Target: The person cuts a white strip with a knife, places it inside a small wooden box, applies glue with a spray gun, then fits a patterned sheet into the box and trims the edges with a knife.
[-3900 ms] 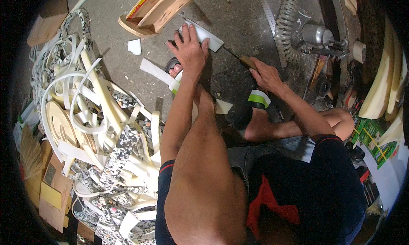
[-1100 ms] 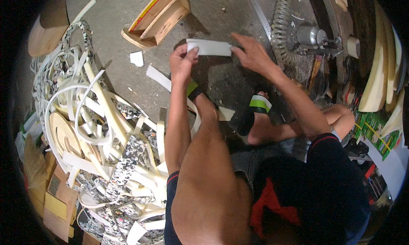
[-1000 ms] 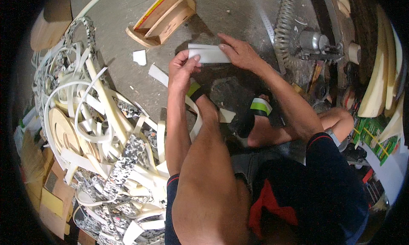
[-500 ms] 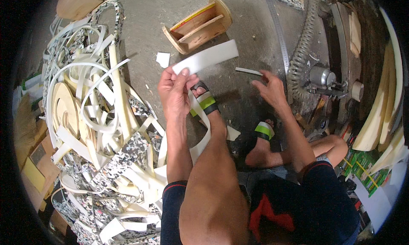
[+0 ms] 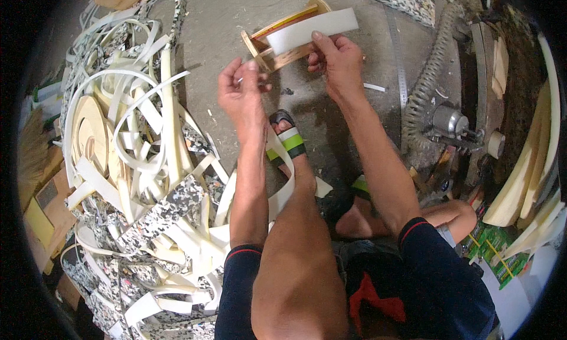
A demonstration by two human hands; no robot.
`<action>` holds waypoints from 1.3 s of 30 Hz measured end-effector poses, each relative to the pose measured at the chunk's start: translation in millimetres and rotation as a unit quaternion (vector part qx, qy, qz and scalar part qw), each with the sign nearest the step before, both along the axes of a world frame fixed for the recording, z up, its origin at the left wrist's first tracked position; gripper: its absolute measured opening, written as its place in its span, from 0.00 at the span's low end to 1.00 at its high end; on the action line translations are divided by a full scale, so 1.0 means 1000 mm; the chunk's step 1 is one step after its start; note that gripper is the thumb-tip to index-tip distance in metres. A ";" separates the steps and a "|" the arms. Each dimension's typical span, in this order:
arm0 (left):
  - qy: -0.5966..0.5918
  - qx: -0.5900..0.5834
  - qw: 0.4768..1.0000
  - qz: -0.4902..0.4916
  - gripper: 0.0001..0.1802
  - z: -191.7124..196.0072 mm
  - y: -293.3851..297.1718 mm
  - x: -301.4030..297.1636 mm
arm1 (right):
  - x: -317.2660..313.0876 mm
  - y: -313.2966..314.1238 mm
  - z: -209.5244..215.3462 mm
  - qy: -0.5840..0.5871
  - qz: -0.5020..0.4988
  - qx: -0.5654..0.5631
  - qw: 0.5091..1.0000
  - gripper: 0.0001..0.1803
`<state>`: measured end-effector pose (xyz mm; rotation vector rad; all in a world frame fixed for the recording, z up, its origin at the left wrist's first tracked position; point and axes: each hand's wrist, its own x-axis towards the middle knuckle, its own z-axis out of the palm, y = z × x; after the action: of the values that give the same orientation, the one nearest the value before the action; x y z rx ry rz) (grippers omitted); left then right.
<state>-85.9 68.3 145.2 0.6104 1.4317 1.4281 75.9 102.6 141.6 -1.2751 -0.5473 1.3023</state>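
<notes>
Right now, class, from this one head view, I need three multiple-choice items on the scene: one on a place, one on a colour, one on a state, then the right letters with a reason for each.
1. Where does the heap of foam offcuts lie?
A. On the person's left
B. On the person's right
C. On the person's lap

2. What colour are the bands across the sandal?
A. Red and blue
B. Green and white
C. All black

3. How is the white strip held?
A. Lying loose on the floor
C. Clamped under the foot
B. Pinched in the right hand, raised above the floor

Right letters:
1 A, the tangled pile fills the left of the view.
2 B, green and white stripes cross the toes.
3 B, the right thumb and fingers grip its lower edge, while the left hand is apart from it.
</notes>
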 end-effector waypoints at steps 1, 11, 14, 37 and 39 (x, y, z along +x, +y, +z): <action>0.050 0.001 0.999 0.013 0.18 -0.002 0.000 -0.007 | -0.001 0.005 -0.001 0.018 -0.008 0.011 1.000 0.11; 0.293 0.060 0.954 -0.035 0.10 -0.017 -0.016 -0.012 | -0.022 0.010 -0.018 -0.042 0.009 -0.035 0.998 0.12; 0.350 0.083 0.932 -0.042 0.09 -0.016 -0.015 -0.010 | -0.025 0.011 -0.020 -0.039 0.008 -0.031 0.999 0.12; 0.719 0.069 0.668 -0.181 0.26 -0.013 0.010 0.007 | -0.031 0.014 -0.019 -0.085 0.010 -0.074 0.994 0.15; 0.734 0.044 0.652 -0.186 0.26 -0.014 0.012 0.009 | -0.030 0.014 -0.019 -0.103 0.009 -0.078 0.992 0.16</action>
<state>-76.5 80.3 131.2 2.3041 2.1335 0.4250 46.4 116.7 122.7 -1.5486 -0.6123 1.2561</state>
